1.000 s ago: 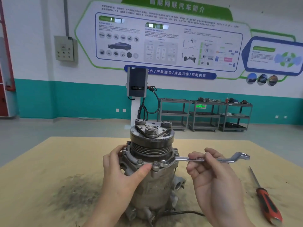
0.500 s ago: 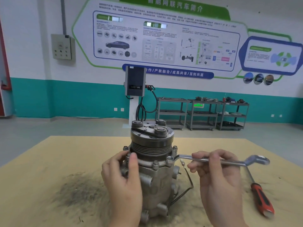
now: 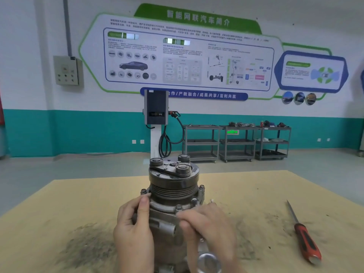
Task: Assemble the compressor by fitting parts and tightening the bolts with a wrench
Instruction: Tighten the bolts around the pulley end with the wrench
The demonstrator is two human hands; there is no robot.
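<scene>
The grey metal compressor stands upright on the tan table, its grooved pulley and clutch plate on top and several bolts around its flange. My left hand grips the compressor's left side, thumb up against the flange. My right hand is in front of the body, fingers curled round the silver wrench, whose ring end points toward me at the bottom edge. The wrench's far end is hidden behind my fingers near a front flange bolt.
A red-handled screwdriver lies on the table to the right. Dark grime smears the tabletop in front left. Beyond the table are open floor, a charging post and grey shelf carts along the wall.
My right hand swung the wrench from pointing out to the right round to pointing toward me. The compressor has turned under my left hand, and the view rose slightly.
</scene>
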